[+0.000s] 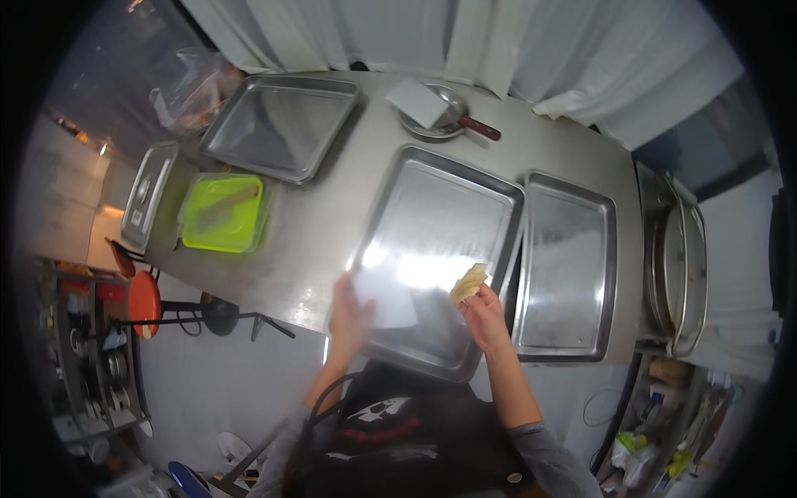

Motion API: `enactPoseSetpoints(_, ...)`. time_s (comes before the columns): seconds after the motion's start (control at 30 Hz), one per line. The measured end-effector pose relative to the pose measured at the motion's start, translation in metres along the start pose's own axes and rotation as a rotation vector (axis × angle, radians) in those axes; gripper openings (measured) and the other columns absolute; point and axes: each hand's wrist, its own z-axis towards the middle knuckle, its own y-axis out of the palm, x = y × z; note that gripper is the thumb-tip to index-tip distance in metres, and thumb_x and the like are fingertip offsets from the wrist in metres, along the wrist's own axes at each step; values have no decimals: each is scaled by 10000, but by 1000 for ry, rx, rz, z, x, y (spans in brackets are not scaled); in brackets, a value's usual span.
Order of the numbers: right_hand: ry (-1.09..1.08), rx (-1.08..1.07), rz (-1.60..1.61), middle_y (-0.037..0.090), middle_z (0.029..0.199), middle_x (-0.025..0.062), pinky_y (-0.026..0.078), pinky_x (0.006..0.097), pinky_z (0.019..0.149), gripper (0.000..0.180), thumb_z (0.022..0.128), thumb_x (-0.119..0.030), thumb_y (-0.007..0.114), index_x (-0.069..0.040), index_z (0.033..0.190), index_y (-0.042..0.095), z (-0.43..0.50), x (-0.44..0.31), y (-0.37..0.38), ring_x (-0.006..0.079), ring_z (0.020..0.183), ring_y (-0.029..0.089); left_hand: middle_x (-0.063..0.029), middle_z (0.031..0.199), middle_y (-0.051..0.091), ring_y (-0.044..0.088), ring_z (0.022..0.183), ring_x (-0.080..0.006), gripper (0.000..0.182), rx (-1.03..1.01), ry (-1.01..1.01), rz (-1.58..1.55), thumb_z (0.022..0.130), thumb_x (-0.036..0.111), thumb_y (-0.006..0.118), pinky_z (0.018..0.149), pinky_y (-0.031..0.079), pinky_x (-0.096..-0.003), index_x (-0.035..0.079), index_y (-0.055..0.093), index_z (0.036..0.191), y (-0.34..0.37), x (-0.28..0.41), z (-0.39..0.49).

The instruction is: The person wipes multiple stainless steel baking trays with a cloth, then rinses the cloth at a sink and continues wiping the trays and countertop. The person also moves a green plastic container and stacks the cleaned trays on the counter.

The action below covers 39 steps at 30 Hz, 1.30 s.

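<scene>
In front of me lies a metal baking tray (445,208) with a shiny flat bottom. My left hand (348,317), blurred, is at its left rim with the thumb over a white square sheet (387,302) just above the tray; the fingers behind the sheet are hidden. Between the thumb and fingers of my right hand (484,317) is a crumpled yellowish-tan piece (470,283), perhaps a cloth or a wad of paper, held over the right part of the tray.
A second tray (563,267) stands at the right, a third (280,127) at the far left. A frying pan (451,99) with a white block (418,103) on it sits at the back. Left are a green plastic container (221,233) and a lidded steel container (149,196) on the steel table (299,218).
</scene>
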Motion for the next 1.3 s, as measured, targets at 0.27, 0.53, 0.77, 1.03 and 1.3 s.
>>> enactPoseSetpoints(0.27, 132, -109, -202, 598, 1069, 37, 446, 272, 853, 311, 869, -39, 524, -13, 1179, 525, 15, 17, 58, 117, 958, 563, -128, 1092, 577, 554, 991, -156, 580, 51, -52, -287, 853, -60, 497, 852, 433, -261, 67, 228, 1351, -14, 3, -17)
enactPoseSetpoints(0.53, 88, -160, -275, 609, 1043, 24, 400, 262, 906, 267, 859, -18, 530, -9, 1123, 567, 19, 26, 84, 107, 981, 546, -107, 1059, 587, 571, 946, -138, 374, 78, -140, -331, 877, -20, 520, 816, 454, -247, 12, 370, 1219, -27, -8, -21)
enactPoseSetpoints(0.77, -26, -84, -378, 587, 1041, 33, 410, 267, 875, 181, 848, -56, 568, -23, 1023, 602, 50, 31, 48, 117, 960, 543, -87, 1060, 593, 570, 945, -128, 274, 124, -102, 66, 874, -11, 528, 808, 455, -243, 7, 437, 1133, -34, -58, -16)
enactPoseSetpoints(1.03, -426, 138, -767, 621, 986, 21, 367, 251, 914, 122, 822, -115, 600, -57, 923, 636, 237, -51, -69, 126, 976, 546, -61, 1000, 605, 585, 879, -143, 323, 517, -441, -439, 856, 56, 549, 755, 474, -267, 65, 442, 1160, -105, -104, -12)
enactPoseSetpoints(1.3, -431, 284, -1095, 628, 930, 106, 396, 316, 866, 117, 715, -151, 681, -67, 796, 673, 374, -128, -118, 252, 968, 552, -101, 1064, 553, 531, 950, -207, 428, 673, -404, 72, 780, 58, 607, 798, 440, -338, 31, 456, 1180, -131, -150, 25)
